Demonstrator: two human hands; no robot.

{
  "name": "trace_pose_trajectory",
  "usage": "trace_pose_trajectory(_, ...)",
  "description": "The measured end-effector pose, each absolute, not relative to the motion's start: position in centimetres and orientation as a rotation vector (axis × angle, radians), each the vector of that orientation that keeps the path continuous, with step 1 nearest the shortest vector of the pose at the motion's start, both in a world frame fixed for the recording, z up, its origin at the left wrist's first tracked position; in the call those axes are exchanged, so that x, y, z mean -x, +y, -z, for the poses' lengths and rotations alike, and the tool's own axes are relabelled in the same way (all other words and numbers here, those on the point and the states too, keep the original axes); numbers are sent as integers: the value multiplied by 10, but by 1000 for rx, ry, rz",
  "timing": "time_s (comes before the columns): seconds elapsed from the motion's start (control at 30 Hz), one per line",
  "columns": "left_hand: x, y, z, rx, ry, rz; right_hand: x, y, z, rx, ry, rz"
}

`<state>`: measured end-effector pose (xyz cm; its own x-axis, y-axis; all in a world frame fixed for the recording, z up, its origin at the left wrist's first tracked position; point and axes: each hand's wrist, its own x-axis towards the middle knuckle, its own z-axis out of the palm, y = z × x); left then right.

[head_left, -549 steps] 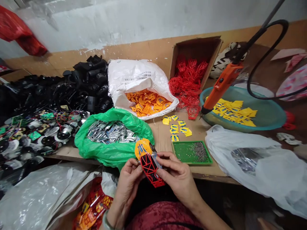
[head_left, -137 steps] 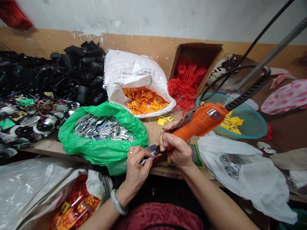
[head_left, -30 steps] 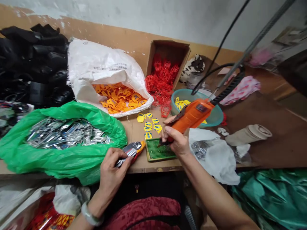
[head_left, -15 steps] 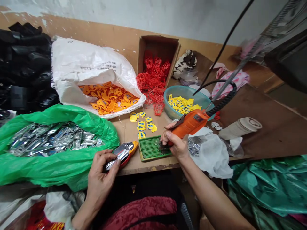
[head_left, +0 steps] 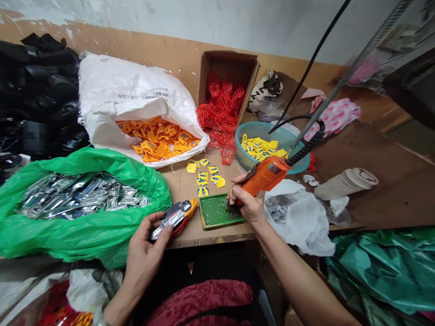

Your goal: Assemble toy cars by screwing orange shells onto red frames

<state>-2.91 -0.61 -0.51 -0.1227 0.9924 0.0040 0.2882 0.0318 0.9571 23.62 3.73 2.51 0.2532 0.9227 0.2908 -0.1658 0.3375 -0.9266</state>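
Observation:
My left hand (head_left: 149, 249) grips a small toy car body (head_left: 175, 217), grey and silver with a yellow-orange nose and a red edge, at the table's front edge. My right hand (head_left: 249, 203) is wrapped round an orange electric screwdriver (head_left: 265, 174), which hangs from a coiled spring and a black cable. Its dark tip points down onto a green perforated tray (head_left: 217, 217) holding small dark screws. The tip's exact contact is hidden by my fingers. Several yellow and blue plastic pieces (head_left: 203, 178) lie just behind the tray.
A green bag (head_left: 142, 174) of silver parts lies left, behind it a white sack (head_left: 136, 77) of orange parts. A cardboard box (head_left: 251, 81) spills red frames. Right stand a teal basin (head_left: 295, 167) of yellow pieces, a white plastic bag (head_left: 306, 222) and a pale bottle (head_left: 346, 184).
The whole view has shifted slightly, so things appear a little further right. Both hands keep their holds, with the screwdriver still over the tray.

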Motion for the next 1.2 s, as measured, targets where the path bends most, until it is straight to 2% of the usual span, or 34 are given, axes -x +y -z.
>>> trace_pose_trajectory(0.33, 22, -6, -1, -1210, 1497, -1071, -235, 36, -24, 888, -1060, -901)
trace_pose_trajectory(0.7, 30, -10, -2, -1366, 1400, -1055, -234, 38, -25, 920, -1057, -892)
trace_pose_trajectory(0.93, 27, -6, -1, -1162, 1324, -1089, -217, 45, -66, 801, -958, -892)
trace_pose_trajectory(1.07, 26, -4, 2, -1052, 1288, -1130, -188, 47, -92, 703, -927, -1036)
trace_pose_trajectory(1.2, 25, -5, 2, -1061, 1289, -1126, -153, 46, -94, 604, -946, -1198)
